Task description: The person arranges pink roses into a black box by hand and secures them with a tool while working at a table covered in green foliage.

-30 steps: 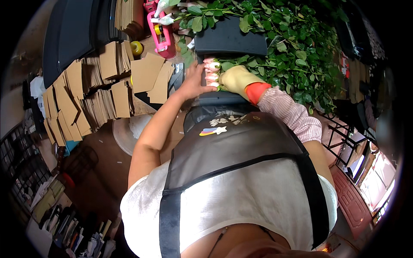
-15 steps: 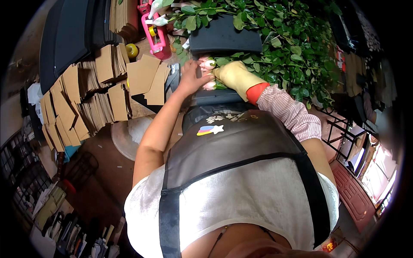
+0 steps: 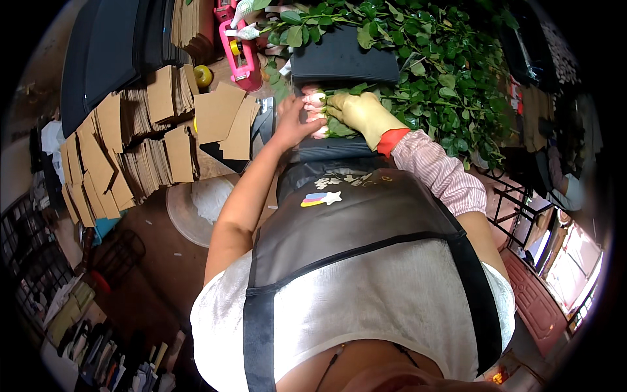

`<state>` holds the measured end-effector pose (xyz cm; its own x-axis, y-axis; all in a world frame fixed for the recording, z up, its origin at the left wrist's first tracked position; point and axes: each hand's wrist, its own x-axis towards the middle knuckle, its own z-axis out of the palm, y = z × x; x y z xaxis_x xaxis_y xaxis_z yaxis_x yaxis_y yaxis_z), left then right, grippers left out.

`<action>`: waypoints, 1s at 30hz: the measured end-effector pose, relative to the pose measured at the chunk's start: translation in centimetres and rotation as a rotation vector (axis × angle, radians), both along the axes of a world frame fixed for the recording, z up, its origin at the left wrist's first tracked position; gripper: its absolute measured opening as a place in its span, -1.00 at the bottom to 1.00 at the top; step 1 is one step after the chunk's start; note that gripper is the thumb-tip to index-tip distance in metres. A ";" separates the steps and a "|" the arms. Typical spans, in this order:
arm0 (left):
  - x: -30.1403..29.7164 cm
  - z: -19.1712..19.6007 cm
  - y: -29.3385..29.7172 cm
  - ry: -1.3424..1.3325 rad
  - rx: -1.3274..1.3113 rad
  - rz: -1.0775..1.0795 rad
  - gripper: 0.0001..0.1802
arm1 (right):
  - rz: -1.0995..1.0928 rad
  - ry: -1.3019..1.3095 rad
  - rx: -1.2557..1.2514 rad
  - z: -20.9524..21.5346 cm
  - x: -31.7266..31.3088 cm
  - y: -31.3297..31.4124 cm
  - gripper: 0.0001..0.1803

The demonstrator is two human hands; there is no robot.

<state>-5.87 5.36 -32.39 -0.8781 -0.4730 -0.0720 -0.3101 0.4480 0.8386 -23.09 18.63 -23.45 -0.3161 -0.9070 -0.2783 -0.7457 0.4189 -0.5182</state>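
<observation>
Hands meet over the roses [image 3: 318, 112]: gloved right hand [image 3: 358, 111] grasps the stems, bare left hand [image 3: 292, 121] cups the buds, above a black tray [image 3: 343, 62].

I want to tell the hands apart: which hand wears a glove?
The right hand, in a yellow glove with a red cuff, holding the pink flower bunch; the left hand is bare.

Left of the fingers lie stacked brown cardboard sheets [image 3: 140, 140]; beyond them a pink tape dispenser [image 3: 239, 49] and yellow ball [image 3: 203, 76].
</observation>
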 end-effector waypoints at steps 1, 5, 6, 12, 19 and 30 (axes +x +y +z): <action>0.0 -0.4 0.0 -0.003 0.051 0.025 -0.24 | 0.080 0.064 0.055 0.2 0.0 -0.6 -0.76; -1.4 -1.0 0.5 0.039 0.208 0.214 -0.46 | 0.197 0.180 0.276 1.3 0.2 -1.2 -0.67; -1.4 -0.9 0.8 0.042 0.206 0.209 -0.46 | 0.239 0.246 0.309 1.5 0.3 -1.1 -0.60; -1.1 -0.8 1.1 0.046 0.035 0.234 -0.49 | 0.060 0.300 0.161 1.2 -0.2 -2.0 -0.61; -1.2 0.4 1.4 0.116 0.053 0.329 -0.17 | 0.091 0.198 0.073 0.3 -2.6 -1.8 -0.63; -1.6 -0.3 0.2 0.081 0.108 0.204 -0.19 | 0.178 0.133 0.294 1.8 -2.9 -2.3 -0.57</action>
